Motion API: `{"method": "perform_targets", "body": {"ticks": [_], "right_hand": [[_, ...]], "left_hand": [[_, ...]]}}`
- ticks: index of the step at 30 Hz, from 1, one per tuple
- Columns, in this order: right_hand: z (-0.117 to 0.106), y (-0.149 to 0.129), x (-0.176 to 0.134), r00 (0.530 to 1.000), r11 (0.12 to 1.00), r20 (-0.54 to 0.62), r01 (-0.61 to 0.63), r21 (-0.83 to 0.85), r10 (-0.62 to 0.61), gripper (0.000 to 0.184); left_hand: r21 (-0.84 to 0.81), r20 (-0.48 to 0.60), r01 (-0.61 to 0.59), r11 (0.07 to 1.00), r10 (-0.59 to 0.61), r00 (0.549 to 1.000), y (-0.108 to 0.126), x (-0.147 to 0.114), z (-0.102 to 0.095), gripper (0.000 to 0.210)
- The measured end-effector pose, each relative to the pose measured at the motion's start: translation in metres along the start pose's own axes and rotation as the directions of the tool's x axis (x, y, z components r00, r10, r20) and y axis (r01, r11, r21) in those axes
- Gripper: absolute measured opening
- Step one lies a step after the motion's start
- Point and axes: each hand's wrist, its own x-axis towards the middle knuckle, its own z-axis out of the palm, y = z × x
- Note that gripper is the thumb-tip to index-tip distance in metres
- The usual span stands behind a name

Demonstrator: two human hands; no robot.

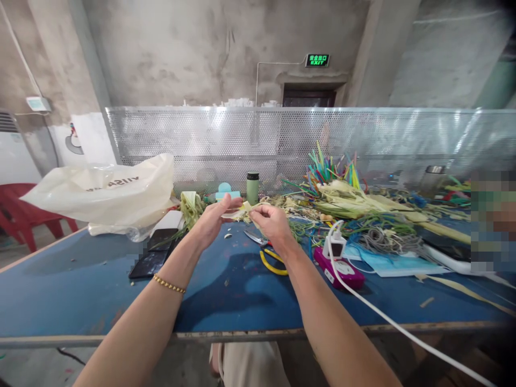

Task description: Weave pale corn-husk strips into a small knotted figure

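Above the middle of the blue table [226,306], my right hand [272,223] pinches a pale corn husk strip [245,207] between thumb and fingertips. My left hand [215,217] faces it from the left, fingers stretched out and thumb raised. The strip reaches across to the left fingers, but how it lies against them is too small to make out. Under my right wrist lie scissors [274,262] with yellow handles, their blades pointing up to the left. Small white scraps [228,235] are on the table below my left fingers.
A green bottle [252,188] stands behind my hands, before a perforated metal screen [193,140]. On the right are corn husks [346,201], green cords [387,223], a purple box [346,274] with a charger and cable, and a blue mask [387,263]. A plastic bag [108,188] and dark phone [151,263] lie left.
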Motion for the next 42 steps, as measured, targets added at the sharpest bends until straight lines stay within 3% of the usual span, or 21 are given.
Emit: {"method": "perform_targets", "body": {"ticks": [4,10,18,22,25,27,30,35,39,42], "right_hand": [[-0.003,-0.002,-0.001,0.985,0.971,0.117,0.149,-0.187,-0.128,0.018],[-0.007,-0.004,-0.002,0.948,0.899,0.237,0.286,-0.331,-0.214,0.016],[-0.010,-0.001,-0.001,0.931,0.743,0.288,0.355,-0.568,-0.224,0.014],[-0.008,0.002,-0.002,0.929,0.664,0.277,0.369,-0.650,-0.245,0.016],[-0.006,-0.002,-0.006,0.918,0.538,0.204,0.367,-0.759,-0.339,0.014],[-0.003,-0.007,-0.010,0.881,0.446,0.150,0.366,-0.817,-0.449,0.014],[0.004,-0.014,-0.017,0.804,0.331,0.268,0.488,-0.808,-0.531,0.020],[0.021,-0.010,-0.023,0.718,0.220,0.485,0.646,-0.731,-0.498,0.020],[0.023,-0.007,-0.024,0.721,0.188,0.477,0.630,-0.754,-0.503,0.023],[0.021,-0.008,-0.023,0.737,0.265,0.428,0.618,-0.740,-0.523,0.021]], "left_hand": [[0.188,0.054,-0.019,0.982,0.009,0.998,-0.003,0.000,-0.004,0.038],[0.233,0.090,-0.052,0.971,0.032,0.995,-0.008,-0.002,0.004,0.022],[0.101,0.037,0.050,0.994,-0.054,0.998,-0.021,-0.002,0.015,0.025],[-0.033,-0.060,0.081,0.996,-0.083,0.995,-0.032,0.000,0.020,0.026],[-0.117,-0.141,0.080,0.990,-0.096,0.985,-0.034,0.002,0.018,0.028],[-0.152,-0.200,0.100,0.983,-0.129,0.971,-0.032,0.004,0.015,0.028],[-0.215,-0.239,0.108,0.970,-0.160,0.958,-0.029,0.004,0.012,0.022],[-0.313,-0.210,0.134,0.940,-0.206,0.956,-0.030,0.005,0.011,0.019],[-0.340,-0.209,0.157,0.927,-0.238,0.949,-0.028,0.005,0.011,0.020],[-0.340,-0.241,0.135,0.931,-0.225,0.944,-0.026,0.006,0.010,0.022]]}}
